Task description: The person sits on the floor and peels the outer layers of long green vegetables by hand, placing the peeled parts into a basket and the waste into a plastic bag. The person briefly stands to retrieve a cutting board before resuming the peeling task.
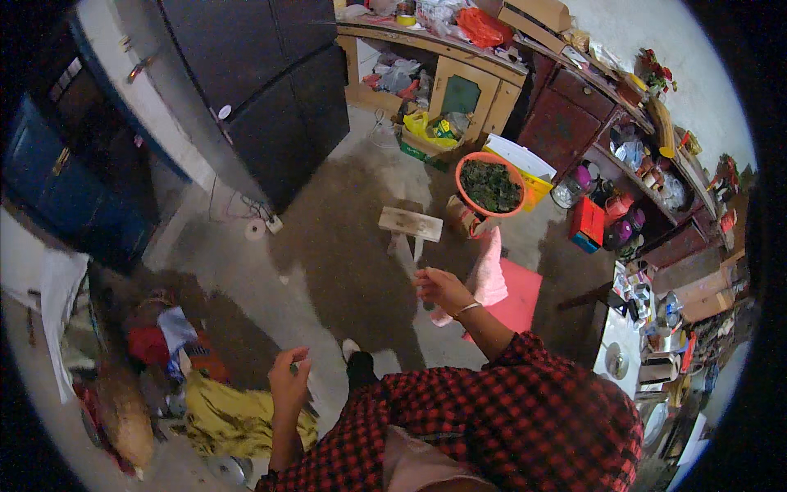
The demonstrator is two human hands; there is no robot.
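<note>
My right hand (446, 289) hangs over the floor in front of a small wooden stool (410, 223). Its fingers are curled, and a dark green object (428, 305) shows just below them, apparently held; most of it is hidden. Lower and to the left is my left hand (289, 376), fingers bent, with a small dark green spot by the thumb that is too small to identify. Beyond the stool, to the right, an orange plastic basin (524, 195) full of dark green leaves rests on a cardboard box (462, 214).
A pink cloth (490, 277) drapes near a pink-red board (522, 289) at right. Yellow cloth (227, 415) lies at lower left. A power strip (274, 224) with cables sits by the dark cabinet (258, 123). Cluttered wooden cupboards (562, 114) line the wall.
</note>
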